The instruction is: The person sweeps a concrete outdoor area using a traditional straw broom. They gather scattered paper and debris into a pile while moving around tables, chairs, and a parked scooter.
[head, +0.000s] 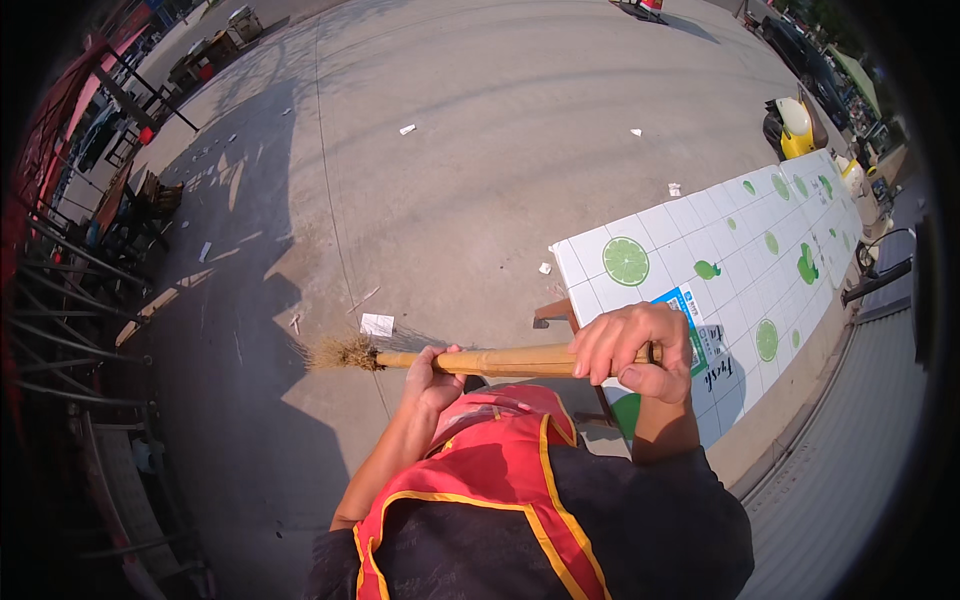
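A broom with a thick bamboo handle (517,361) lies across the view in front of my red apron (487,457) with yellow edging. Its dry twig bristles (341,354) point left, above the concrete. Lower down the handle, my left hand (435,379) is closed around the bamboo. My right hand (637,349) grips the handle near its top end, over the corner of a table with a lime-print cover (675,240). A white piece of paper (377,325) lies on the ground beside the bristles.
Paper scraps (407,130) are scattered over the concrete ground (465,195). Metal racks (82,322) and wooden furniture (112,199) stand at the left. Beyond the table is a yellow and white scooter (796,127). A ribbed shutter (840,450) runs along the right.
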Available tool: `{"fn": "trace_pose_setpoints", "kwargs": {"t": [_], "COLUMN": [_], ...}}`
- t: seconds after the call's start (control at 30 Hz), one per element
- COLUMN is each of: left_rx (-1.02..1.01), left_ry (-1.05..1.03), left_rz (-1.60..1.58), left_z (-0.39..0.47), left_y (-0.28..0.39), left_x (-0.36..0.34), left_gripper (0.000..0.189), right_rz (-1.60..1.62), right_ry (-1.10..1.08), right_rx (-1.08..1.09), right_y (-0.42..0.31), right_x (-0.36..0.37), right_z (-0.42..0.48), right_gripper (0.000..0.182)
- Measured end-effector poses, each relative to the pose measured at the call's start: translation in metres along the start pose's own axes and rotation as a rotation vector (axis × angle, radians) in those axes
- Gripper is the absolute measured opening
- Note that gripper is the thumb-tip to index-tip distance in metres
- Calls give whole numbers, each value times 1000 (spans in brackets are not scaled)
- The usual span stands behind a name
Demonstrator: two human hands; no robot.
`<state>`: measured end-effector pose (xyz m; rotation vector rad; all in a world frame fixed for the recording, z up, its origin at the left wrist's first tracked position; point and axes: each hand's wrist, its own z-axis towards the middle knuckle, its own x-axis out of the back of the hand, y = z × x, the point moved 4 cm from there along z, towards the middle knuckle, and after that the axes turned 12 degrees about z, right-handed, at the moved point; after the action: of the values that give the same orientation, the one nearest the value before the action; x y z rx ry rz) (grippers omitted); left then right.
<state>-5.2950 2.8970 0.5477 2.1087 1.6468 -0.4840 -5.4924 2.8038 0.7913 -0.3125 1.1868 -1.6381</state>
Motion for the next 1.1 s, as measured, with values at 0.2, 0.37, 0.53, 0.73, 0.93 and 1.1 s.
{"fn": "trace_pose_setpoints", "kwargs": {"t": [0.2, 0.37, 0.53, 0.73, 0.93, 1.1], "left_rx": [61, 162, 348, 479, 615, 655], "left_ry": [16, -124, -90, -135, -201, -121], "left_rz": [99, 241, 383, 586, 766, 818], "left_z": [77, 174, 257, 326, 416, 493], "left_y": [86, 137, 178, 201, 182, 162], "left_x": [-85, -166, -276, -424, -542, -647], "left_gripper": [6, 3, 5, 5, 2, 4], "right_rz": [-303, -652, -873, -970, -1024, -1066], "right_ry": [-14, 230, 499, 571, 744, 848], "right_rx": [-81, -323, -490, -599, -617, -638], "right_y": [23, 46, 68, 62, 66, 41], "right_x": [72, 142, 197, 256, 359, 480], "right_z": [92, 136, 202, 299, 343, 367], "right_gripper": [9, 17, 16, 13, 17, 19]}}
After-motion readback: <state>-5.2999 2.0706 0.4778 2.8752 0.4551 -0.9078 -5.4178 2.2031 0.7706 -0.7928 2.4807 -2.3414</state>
